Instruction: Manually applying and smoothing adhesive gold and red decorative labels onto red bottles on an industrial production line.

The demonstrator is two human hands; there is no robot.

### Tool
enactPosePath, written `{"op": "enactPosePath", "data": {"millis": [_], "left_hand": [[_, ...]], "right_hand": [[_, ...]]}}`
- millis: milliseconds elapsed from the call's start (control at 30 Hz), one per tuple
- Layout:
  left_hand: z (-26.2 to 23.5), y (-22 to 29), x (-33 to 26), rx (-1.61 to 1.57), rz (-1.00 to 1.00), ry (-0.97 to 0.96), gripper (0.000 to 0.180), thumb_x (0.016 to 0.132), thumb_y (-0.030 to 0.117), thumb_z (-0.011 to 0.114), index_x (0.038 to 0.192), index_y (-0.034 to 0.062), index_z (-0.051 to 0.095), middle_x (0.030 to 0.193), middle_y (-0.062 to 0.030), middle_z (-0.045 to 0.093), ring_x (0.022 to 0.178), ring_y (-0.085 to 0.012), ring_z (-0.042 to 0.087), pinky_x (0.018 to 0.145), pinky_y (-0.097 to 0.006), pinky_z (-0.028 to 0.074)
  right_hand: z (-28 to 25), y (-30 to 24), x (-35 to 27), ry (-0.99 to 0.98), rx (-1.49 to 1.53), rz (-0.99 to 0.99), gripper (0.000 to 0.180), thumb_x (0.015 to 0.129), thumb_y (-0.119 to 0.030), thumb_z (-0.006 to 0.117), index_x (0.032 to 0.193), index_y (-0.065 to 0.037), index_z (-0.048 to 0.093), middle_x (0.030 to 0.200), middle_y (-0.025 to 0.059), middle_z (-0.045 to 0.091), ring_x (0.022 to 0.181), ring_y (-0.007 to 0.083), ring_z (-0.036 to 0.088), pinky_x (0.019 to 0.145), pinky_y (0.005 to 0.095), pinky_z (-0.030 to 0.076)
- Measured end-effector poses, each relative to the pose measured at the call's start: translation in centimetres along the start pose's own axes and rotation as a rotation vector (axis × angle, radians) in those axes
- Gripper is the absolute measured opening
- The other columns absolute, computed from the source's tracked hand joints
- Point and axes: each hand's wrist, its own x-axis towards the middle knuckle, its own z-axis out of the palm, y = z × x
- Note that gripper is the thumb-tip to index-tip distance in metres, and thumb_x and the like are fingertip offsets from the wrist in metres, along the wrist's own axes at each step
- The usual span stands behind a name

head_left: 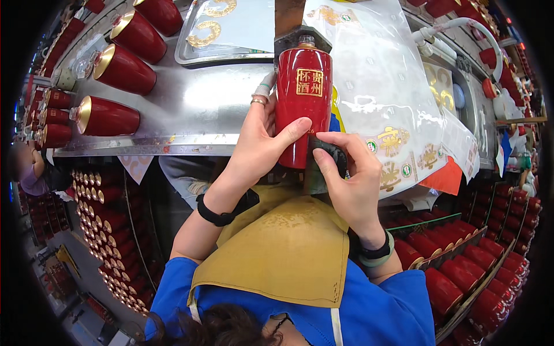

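A glossy red bottle with a gold rim and a square gold emblem on its front lies with its neck pointing away, at the middle. My left hand is closed round its left side, the thumb across the front. A ring and a pale finger covering show on that hand. At the bottle's lower right edge, beside a small gold marking, is my right hand. Its index fingertip touches the edge, and the thumb is bent in just below. Whatever may be between those fingertips is too small to make out.
A metal bench on the left bears several red bottles and a tray with gold ornaments. To the right, a clear sheet carries gold stickers. A white curved pipe stands beyond. Racks of red bottles flank me.
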Motion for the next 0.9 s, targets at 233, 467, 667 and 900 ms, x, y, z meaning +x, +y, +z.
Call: {"op": "enactPosePath", "data": {"millis": [233,467,667,900], "left_hand": [[0.3,0.4,-0.4,0.015,-0.011,0.033,0.090,0.094,0.007,0.074,0.162,-0.0019,0.015,0.147,-0.0203,0.050,0.132,-0.0230,0.056,0.112,-0.038,0.046],[0.4,0.1,-0.6,0.006,0.003,0.026,0.092,0.094,0.004,0.073,0.162,-0.0029,0.011,0.155,-0.0221,0.041,0.140,-0.0256,0.049,0.117,-0.040,0.041],[0.6,0.3,-0.5,0.023,-0.006,0.027,0.093,0.094,0.004,0.073,0.162,-0.0047,0.010,0.157,-0.0230,0.039,0.141,-0.0256,0.048,0.117,-0.040,0.042],[0.2,-0.2,-0.4,-0.018,-0.005,0.039,0.093,0.093,0.004,0.074,0.162,-0.0030,0.012,0.156,-0.0210,0.041,0.141,-0.0247,0.048,0.118,-0.039,0.041]], "right_hand": [[-3.7,-2.7,5.9,-0.127,-0.293,-0.250,0.028,0.091,0.007,0.064,0.115,-0.005,0.073,0.093,0.0128,0.064,0.089,0.0303,0.064,0.078,0.0400,0.051],[-4.8,-2.3,10.8,0.001,-0.375,-0.582,0.027,0.080,0.006,0.077,0.105,-0.001,0.072,0.093,0.0123,0.073,0.086,0.0308,0.069,0.076,0.0384,0.055],[-4.7,-2.3,12.1,-0.131,-0.339,-0.624,0.028,0.082,0.007,0.069,0.108,-0.003,0.072,0.096,0.0126,0.070,0.089,0.0310,0.065,0.078,0.0394,0.054],[-1.5,-3.8,11.6,-0.591,-0.389,-0.752,0.031,0.079,-0.001,0.065,0.109,-0.003,0.066,0.097,0.0115,0.065,0.096,0.0321,0.061,0.084,0.0402,0.053]]}}
